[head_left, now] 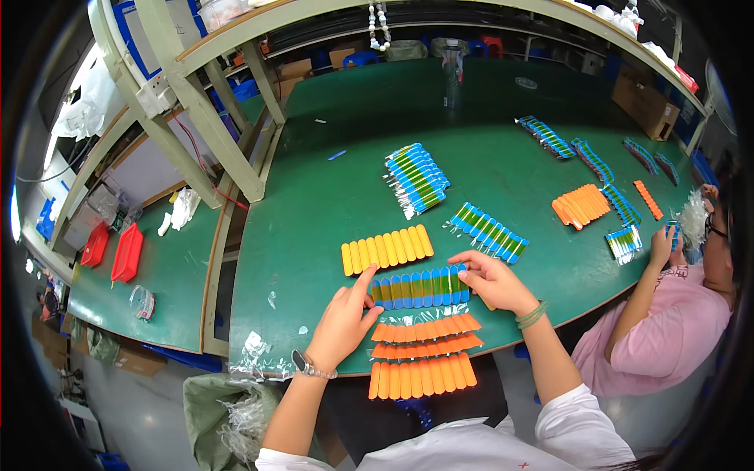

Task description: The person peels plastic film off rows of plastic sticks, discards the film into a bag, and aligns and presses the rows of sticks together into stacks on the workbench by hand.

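A row of blue rounded strips (420,290) with a yellow-green band across it lies between my hands at the table's near edge. My left hand (343,318) grips its left end, index finger and thumb at the end strip. At the opposite end, my right hand (496,284) pinches the last strips. Just beyond sits a row of yellow strips (386,250). Orange strip rows (424,375) are laid nearer me, the closest reaching over the edge. Clear film shows between the blue and orange rows. Another banded blue row (488,231) rests beyond my right hand.
A stack of banded blue rows (416,179) is farther back on the green table (306,196). Orange strips (581,206) lie to the right, near a co-worker in a pink shirt (667,322). A clear bottle (453,74) stands far back; a green sack (228,416) is below left.
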